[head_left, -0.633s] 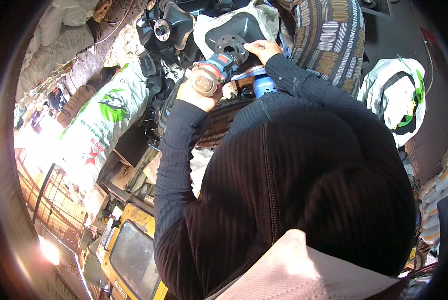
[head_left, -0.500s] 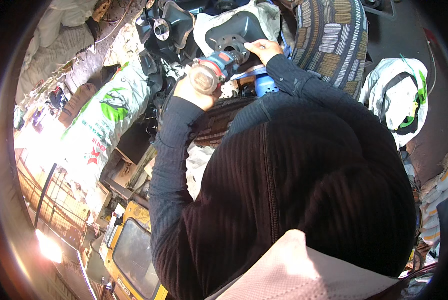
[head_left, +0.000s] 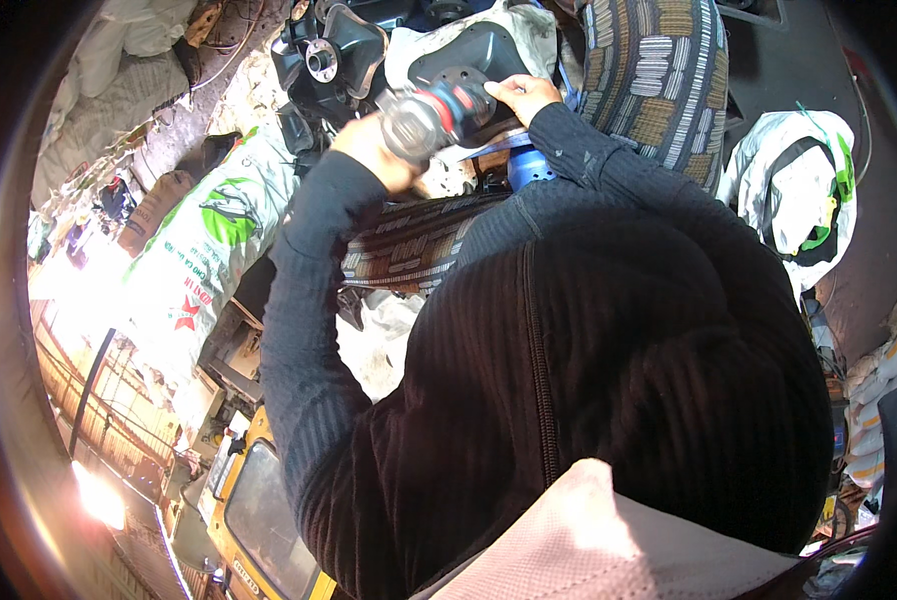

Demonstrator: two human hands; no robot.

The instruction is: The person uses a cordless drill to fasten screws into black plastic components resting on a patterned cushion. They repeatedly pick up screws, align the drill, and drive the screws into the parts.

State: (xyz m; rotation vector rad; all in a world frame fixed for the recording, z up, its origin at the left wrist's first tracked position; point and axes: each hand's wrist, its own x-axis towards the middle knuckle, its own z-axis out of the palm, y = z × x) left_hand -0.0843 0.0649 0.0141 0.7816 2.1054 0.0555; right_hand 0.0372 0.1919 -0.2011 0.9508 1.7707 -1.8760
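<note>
A blue and red power tool [head_left: 421, 122] with a round greyish end is in my left hand [head_left: 377, 155], whose fingers are wrapped round it. Both are smeared by motion. The tool's far end lies over the flange of a dark, dish-shaped metal part [head_left: 479, 50], which has bolt holes round its centre. At the flange's right edge my right hand [head_left: 529, 98] is closed in a pinch on the rim. Whether a small piece is also between its fingertips is hidden. A white sack lies beneath the dark part.
Another dark flanged part [head_left: 323, 60] stands at the upper left. A patterned cushion [head_left: 659, 90] is on the right, and a blue cylindrical thing [head_left: 531, 168] sits below my right wrist. A white and green sack [head_left: 219, 230] leans at left; a bundled white bag [head_left: 794, 195] lies far right.
The tool has moved slightly up and right and blurred. My left elbow has swung outward to the left. My right hand stays at the flange's edge.
</note>
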